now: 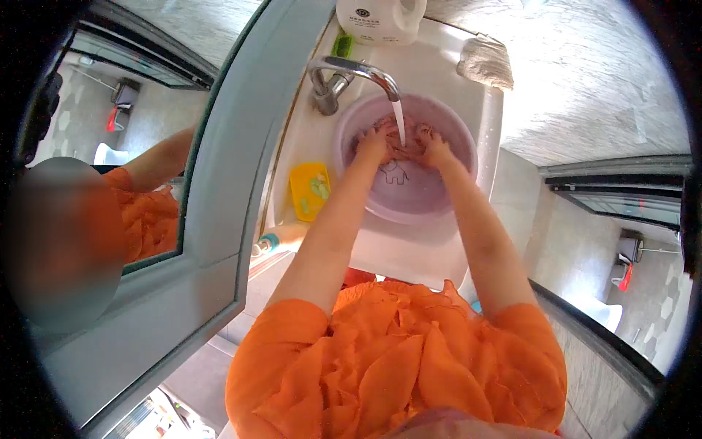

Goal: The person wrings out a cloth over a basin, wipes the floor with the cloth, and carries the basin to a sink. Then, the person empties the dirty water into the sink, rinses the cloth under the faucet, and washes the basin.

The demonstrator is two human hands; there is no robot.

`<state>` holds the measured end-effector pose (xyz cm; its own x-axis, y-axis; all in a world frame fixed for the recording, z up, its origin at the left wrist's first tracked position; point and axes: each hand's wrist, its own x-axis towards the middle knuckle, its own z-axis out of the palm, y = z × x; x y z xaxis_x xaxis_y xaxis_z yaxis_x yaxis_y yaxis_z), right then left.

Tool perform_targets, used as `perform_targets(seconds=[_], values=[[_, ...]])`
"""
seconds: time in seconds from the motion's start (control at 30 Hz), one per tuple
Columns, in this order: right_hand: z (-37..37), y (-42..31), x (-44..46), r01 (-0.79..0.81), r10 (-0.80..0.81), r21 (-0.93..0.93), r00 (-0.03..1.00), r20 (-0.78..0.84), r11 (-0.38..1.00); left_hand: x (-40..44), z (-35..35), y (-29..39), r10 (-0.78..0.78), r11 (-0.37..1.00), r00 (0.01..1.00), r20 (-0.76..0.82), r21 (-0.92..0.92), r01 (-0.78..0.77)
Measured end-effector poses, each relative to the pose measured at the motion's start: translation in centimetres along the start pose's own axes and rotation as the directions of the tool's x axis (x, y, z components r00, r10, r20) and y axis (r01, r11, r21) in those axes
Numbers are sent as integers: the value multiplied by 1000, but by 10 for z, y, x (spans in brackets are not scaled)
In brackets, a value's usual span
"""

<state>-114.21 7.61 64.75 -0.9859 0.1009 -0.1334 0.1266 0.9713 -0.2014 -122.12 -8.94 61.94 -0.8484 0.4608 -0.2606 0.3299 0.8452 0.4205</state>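
A pale purple basin (409,205) stands in the white sink under a curved chrome faucet (358,67), and water runs from the spout into it. Wet reddish-pink cloth (402,128) lies bunched at the basin's far side, below the stream. My left hand (374,144) grips the cloth's left part, its fingertips partly lost in the folds. On the right part, my right hand (436,150) has its fingers curled over the fabric. An elephant drawing (394,173) shows on the basin's bottom, between my wrists.
Left of the basin are a yellow soap tray (300,192) and a bottle (285,238) lying near the edge. Behind the faucet stand a green brush (342,45) and a white jug (380,20). A folded beige cloth (486,61) rests at the back right; a mirrored cabinet door (245,157) borders the left.
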Motion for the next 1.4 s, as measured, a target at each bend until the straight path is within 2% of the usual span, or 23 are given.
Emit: perform_targets(seconds=[0.07, 0.13, 0.17, 0.2, 0.27, 0.33, 0.37, 0.4, 0.43, 0.5, 0.67, 0.77, 0.87, 0.93, 1.0, 1.03, 1.07, 1.13, 1.2, 1.27, 1.3, 1.37, 1.4], values=[[18, 0, -3, -9, 7, 68, 999, 33, 998, -6, -6, 12, -87, 993, 996, 18, 77, 85], [62, 27, 18, 10, -41, 297, 995, 96, 955, 5, -20, 6, -188, 944, 930, 315, -201, 259], [67, 32, 21, -171, 115, 424, 981, 154, 889, 8, -22, 3, -200, 877, 861, 468, -307, 370], [69, 37, 29, -337, 255, 529, 941, 224, 779, 15, -8, -5, -156, 707, 881, 448, -572, 416], [53, 23, 19, -464, 378, 705, 879, 291, 536, 23, 34, -24, -98, 187, 921, 378, -902, 390], [-13, -35, -1, -367, 380, 860, 897, 226, 355, 12, 0, -6, -36, -116, 860, 510, -857, 503], [2, -45, -4, -209, 338, 843, 941, 35, 496, 6, -11, 0, 10, -267, 823, 568, -791, 550], [18, -55, -9, -52, 267, 783, 952, -149, 620, 10, -4, -6, 4, -304, 803, 596, -764, 569], [-6, -77, -27, 101, 178, 688, 930, -322, 719, 16, 8, -13, 1, -339, 782, 624, -735, 587], [-42, -109, -54, 238, 77, 529, 860, -504, 814, 16, 24, -21, 22, -424, 738, 674, -663, 617], [-16, -113, -36, 143, 265, 583, 787, -558, 800, -14, 25, 5, 25, -490, 801, 599, -691, 532], [-26, -98, -22, 32, 312, 680, 872, -378, 733, 2, 30, 17, -92, -448, 843, 530, -778, 440], [-4, -59, 6, -154, 411, 873, 910, -57, 463, 5, 26, 25, -196, -312, 881, 431, -879, 361], [-3, -30, 18, -223, 287, 732, 957, 40, 644, 1, 13, 29, -216, -94, 922, 320, -947, 306], [-3, -14, 21, -264, 245, 516, 964, 106, 815, 2, -5, 29, -324, 369, 935, 146, -890, 267], [-10, -11, 18, -281, 258, 373, 960, 111, 884, 4, -18, 26, -381, 667, 924, 1, -692, 275], [-14, -11, 15, -291, 271, 221, 956, 115, 931, 7, -25, 24, -381, 869, 912, -153, -397, 296], [4, -25, -1, -216, 212, 79, 976, 56, 973, 37, 30, -18, -227, 965, 967, -115, -159, 207], [42, -22, 4, -154, 151, 40, 986, 69, 987, 47, 47, -25, -233, 953, 970, -62, -213, 215], [75, -6, 25, -192, 161, 184, 972, 171, 964, 31, 30, -4, -372, 768, 923, 95, -527, 364], [75, -3, 32, -262, 201, 283, 953, 227, 922, 22, 16, 7, -425, 623, 880, 213, -636, 455], [23, -19, 38, -550, 366, 549, 833, 415, 629, 6, -33, 32, -383, 259, 733, 562, -697, 669], [19, -31, 34, -393, 318, 597, 919, 232, 699, 7, -27, 27, -304, 39, 721, 623, -748, 663]])
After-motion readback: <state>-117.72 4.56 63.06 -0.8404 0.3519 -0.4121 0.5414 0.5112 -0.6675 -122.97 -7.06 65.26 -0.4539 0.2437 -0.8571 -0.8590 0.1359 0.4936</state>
